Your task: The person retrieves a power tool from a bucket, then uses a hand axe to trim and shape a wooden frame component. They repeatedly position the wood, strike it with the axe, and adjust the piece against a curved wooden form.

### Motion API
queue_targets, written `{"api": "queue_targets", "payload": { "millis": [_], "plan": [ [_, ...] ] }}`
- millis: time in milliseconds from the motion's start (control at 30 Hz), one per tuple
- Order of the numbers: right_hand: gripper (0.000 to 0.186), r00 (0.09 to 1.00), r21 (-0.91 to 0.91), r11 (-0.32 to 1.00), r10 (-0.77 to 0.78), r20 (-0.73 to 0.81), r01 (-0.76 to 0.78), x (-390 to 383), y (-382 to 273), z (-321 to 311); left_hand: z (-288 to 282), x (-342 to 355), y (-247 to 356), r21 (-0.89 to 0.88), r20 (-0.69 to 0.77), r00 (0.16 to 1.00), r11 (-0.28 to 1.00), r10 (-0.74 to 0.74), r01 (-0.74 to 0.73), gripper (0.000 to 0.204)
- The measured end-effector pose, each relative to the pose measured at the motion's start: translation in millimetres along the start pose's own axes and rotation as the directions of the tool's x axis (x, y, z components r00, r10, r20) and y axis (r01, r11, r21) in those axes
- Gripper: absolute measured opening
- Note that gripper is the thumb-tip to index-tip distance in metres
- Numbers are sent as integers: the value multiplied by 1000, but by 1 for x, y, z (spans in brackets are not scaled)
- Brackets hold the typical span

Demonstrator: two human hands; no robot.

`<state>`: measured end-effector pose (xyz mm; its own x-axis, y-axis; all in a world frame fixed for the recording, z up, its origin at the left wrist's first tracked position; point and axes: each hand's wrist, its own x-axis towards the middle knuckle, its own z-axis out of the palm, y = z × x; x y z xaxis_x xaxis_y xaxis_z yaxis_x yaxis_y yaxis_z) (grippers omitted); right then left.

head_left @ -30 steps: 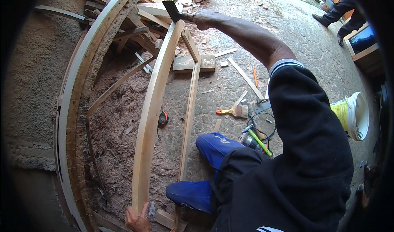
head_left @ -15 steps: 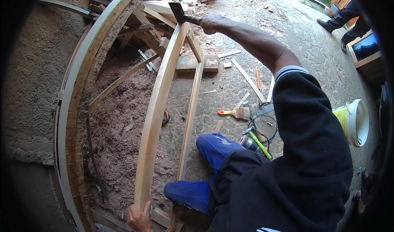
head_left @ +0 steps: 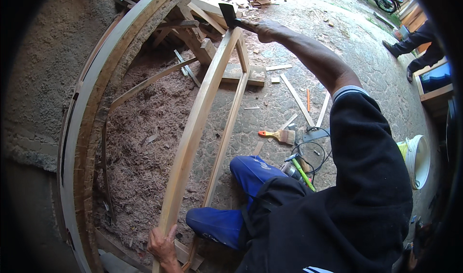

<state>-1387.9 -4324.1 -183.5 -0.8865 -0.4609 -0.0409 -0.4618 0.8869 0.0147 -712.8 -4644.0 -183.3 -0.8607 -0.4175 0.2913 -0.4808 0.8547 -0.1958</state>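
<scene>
My left hand [head_left: 162, 245] is closed around the near end of a long pale wooden beam [head_left: 189, 140], thumb on its side. The beam is one side of a narrow wooden frame; its thinner rail [head_left: 226, 135] runs alongside on the right, and a short piece joins them at the far end. My right arm reaches forward, and my right hand [head_left: 269, 31] is shut on the handle of a tool with a dark, flat, rectangular head [head_left: 227, 14]. That head touches or hovers just over the beam's far end; I cannot tell which.
Wood shavings [head_left: 144, 152] cover the ground left of the frame, beside a large curved wooden piece [head_left: 79, 133]. A paintbrush [head_left: 279, 137], a green-handled hammer [head_left: 304, 174], a cable and wood strips lie right. A white bucket [head_left: 417, 162] and another person's legs [head_left: 417, 43] are farther right.
The view has tilted slightly, and the frame's far end appears farther right. Both hands keep their holds. The orange-and-black object beside the beam is now hidden.
</scene>
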Motion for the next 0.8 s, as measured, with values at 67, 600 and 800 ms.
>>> {"api": "queue_targets", "payload": {
  "millis": [67,600,800],
  "plan": [
    [66,999,54,997,-48,-16,49,8,9,9,7,-1,0,-17,31,998,998,-54,54,58],
    [42,693,671,336,-617,-373,661,-137,-224,94,38,-14,-15,-199,-82,992,977,-93,75,64],
    [46,587,375,459,-705,-398,805,-188,-299,53,53,-6,-32,-316,-75,992,946,-103,74,71]
  ]
}}
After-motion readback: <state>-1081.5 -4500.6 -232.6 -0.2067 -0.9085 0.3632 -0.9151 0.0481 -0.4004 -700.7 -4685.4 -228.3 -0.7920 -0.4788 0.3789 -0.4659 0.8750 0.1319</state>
